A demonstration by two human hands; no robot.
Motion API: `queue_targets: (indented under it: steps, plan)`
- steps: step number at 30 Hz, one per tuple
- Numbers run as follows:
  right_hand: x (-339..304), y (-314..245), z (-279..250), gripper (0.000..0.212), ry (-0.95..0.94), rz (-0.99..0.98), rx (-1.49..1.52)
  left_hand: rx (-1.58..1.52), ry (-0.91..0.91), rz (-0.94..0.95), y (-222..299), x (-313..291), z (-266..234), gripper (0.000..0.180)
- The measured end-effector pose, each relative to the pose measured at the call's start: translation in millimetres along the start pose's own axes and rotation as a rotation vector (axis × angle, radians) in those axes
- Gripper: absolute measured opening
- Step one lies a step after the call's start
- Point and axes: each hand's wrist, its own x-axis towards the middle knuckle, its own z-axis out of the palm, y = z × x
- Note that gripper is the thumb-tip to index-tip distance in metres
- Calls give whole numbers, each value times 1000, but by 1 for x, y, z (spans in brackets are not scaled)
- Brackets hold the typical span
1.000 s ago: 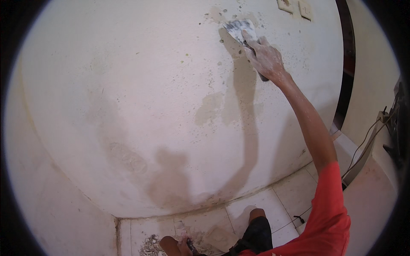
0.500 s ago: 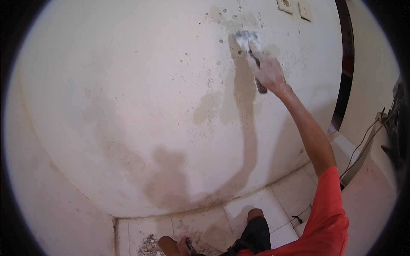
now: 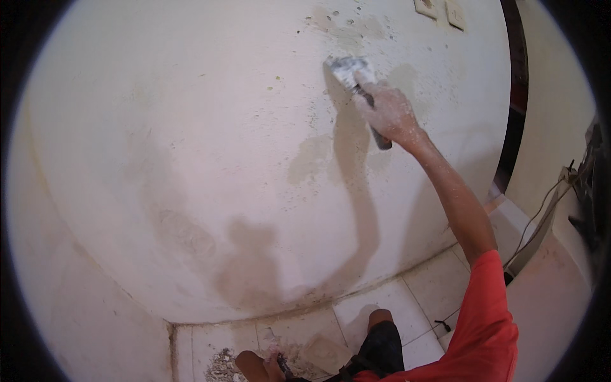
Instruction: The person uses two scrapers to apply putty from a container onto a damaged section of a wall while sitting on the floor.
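Up at about one o'clock, the right hand [image 3: 389, 114] is shut tight around the dark handle of a putty knife [image 3: 355, 81]. Its flat blade lies against the wall [image 3: 191, 159] and has pale paste on it. Just above the blade, toward twelve o'clock, there is a rough patch [image 3: 347, 25] with small holes and grey smears. Two light switch plates [image 3: 442, 9] sit near the top edge, at one o'clock.

Down at six o'clock, the left hand [image 3: 270, 366] is low by the floor tiles [image 3: 382, 312]. It seems to be curled around something small and dark, but I cannot tell for sure, because it is partly cut off by the edge. A little heap of crumbs [image 3: 223, 368] lies just beside it, at seven o'clock.

I think the spreading step is going on now, with paste being wiped flat over the marks. I think the next move needs the blade kept flat and pressed evenly, so the paste fills the holes and leaves no ridges. A greyish blotch [image 3: 309, 159] lower on the wall, near the middle, looks not yet covered.
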Motion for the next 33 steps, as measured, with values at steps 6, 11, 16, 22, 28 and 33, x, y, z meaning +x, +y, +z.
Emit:
queue_targets:
  steps: [6, 11, 16, 22, 28, 33]
  plan:
    - [59, 42, -12, 52, 285, -125, -146, -23, -7, -46, 0, 1, 1, 27]
    - [78, 66, -7, 51, 169, -99, -287, -11, 0, -55, 1, -1, -1, 27]
    - [50, 81, -3, 52, 86, -51, -332, -3, -7, -48, -1, 0, -2, 28]
    - [24, 75, -14, 52, 61, -30, -162, -10, -6, -51, -5, -1, -6, 28]
    - [86, 52, -20, 54, 261, 16, -51, 13, -16, -8, 0, -4, 1, 28]
    - [46, 18, 18, 57, 28, 56, -191, 158, 31, 208, 11, -15, 4, 29]
